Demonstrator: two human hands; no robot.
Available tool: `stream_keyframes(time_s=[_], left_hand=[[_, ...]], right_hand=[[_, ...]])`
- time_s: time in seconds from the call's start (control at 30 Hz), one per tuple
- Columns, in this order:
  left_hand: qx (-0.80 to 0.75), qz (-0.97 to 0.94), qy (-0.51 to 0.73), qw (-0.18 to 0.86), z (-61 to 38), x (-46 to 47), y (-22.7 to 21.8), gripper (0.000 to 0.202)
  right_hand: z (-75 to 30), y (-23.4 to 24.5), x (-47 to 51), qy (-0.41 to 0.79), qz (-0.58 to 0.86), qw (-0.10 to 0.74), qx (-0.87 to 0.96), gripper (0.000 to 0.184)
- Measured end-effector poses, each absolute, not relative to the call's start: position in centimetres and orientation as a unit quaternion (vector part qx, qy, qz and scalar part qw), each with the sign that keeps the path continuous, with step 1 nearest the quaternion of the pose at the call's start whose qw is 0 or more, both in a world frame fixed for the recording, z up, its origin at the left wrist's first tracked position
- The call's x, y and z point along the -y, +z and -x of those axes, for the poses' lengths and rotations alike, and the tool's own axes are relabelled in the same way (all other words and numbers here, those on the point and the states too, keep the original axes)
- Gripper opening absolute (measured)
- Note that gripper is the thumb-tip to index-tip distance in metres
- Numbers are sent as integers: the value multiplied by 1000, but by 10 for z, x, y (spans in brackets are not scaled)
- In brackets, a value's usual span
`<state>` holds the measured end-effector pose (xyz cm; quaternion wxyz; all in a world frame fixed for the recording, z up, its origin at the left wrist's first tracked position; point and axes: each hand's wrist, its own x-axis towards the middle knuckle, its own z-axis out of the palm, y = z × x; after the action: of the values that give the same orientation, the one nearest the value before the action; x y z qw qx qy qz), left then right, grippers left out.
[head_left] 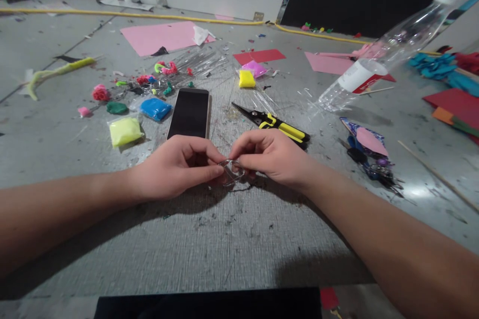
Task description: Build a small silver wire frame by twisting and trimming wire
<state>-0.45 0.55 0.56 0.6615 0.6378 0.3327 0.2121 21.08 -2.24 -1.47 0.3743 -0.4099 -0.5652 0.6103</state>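
Head view: toward tabletop (239, 239) near edge.
Left hand (175, 167): pinching clear plastic strip (232, 173).
Right hand (269, 154): pinching same strip.
Progress: seemingly part-looped.

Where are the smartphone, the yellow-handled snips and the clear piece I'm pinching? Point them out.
smartphone (189, 112), head view, middle of its dark screen.
yellow-handled snips (288, 130), head view, on the yellow handle.
clear piece (232, 173), head view, its exposed middle.
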Motion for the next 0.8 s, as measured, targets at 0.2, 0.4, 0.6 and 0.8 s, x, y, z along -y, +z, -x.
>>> stream_keyframes(time_s=[0.2, 0.4, 0.6, 0.8], left_hand=[[-334, -622, 240, 667, 2, -5, 4, 8], [-339, -613, 249, 669, 3, -6, 3, 9], [-354, -620, 259, 650, 3, -5, 1, 10], [-381, -619, 283, 626, 0, -4, 0, 3]], right_hand=[[-203, -13, 25, 694, 446, 395, 405, 9], [-198, -13, 28, 688, 466, 427, 356, 12], [-196, -13, 30, 681, 481, 434, 340, 12], [-194, -11, 37, 677, 475, 462, 320, 15]])
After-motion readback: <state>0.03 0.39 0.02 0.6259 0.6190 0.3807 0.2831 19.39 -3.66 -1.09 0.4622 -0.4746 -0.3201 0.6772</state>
